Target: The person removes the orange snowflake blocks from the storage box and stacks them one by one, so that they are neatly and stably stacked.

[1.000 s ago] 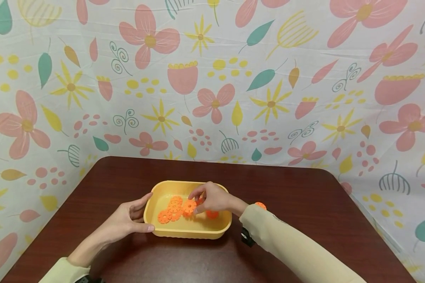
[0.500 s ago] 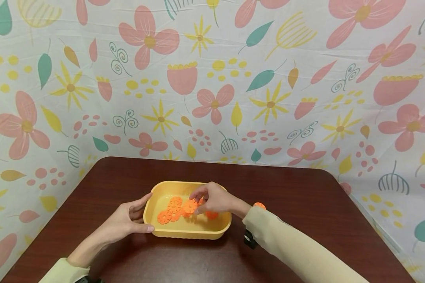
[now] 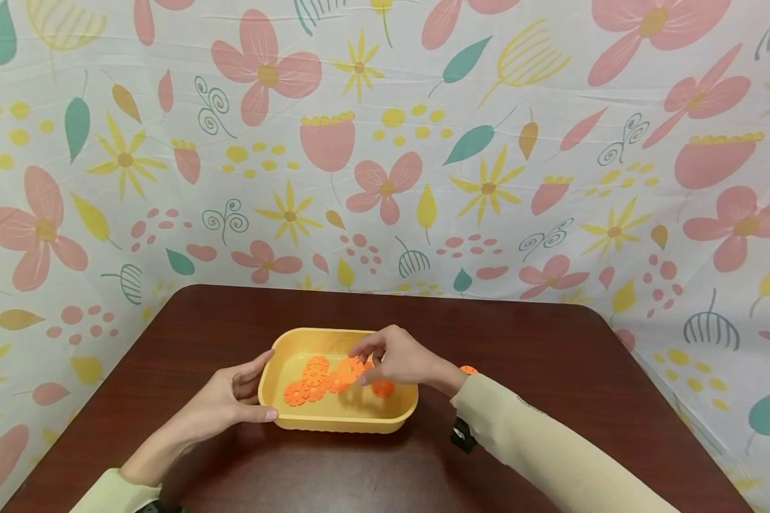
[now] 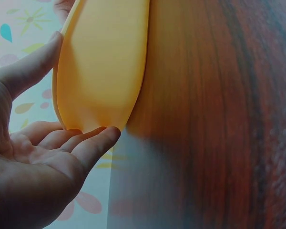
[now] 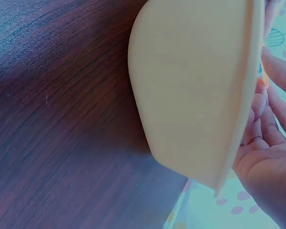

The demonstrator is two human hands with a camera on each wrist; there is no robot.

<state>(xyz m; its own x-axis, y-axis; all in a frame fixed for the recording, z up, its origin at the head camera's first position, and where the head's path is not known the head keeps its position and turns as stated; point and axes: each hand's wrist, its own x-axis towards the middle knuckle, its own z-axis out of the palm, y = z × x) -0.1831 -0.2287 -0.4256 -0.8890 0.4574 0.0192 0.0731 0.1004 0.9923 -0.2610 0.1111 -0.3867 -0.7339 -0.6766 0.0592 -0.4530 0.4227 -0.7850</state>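
Observation:
A yellow plastic tub [image 3: 334, 425] stands on the table, with several orange notched discs [image 3: 296, 393] lying in it. At the tub's left end my left hand [image 3: 221, 400] grips the wall, thumb at the near corner and fingers toward the far side. The left wrist view shows the left hand [image 4: 43, 152] against the tub's end wall [image 4: 105, 57]. Over the tub's right half, my right hand [image 3: 394, 358] pinches an orange notched disc [image 3: 353, 367]. In the right wrist view the tub's outer wall [image 5: 190, 86] hides most of that disc beside the right hand [image 5: 271, 152].
Another orange disc [image 3: 468, 370] lies on the dark brown table [image 3: 513, 335] right of the tub, partly behind the right sleeve [image 3: 526, 427]. A flower-printed cloth [image 3: 385, 235] hangs behind the table.
My right hand has moved slightly right and up with the pinched disc, showing more of the discs beneath it. The left hand keeps its grip on the tub.

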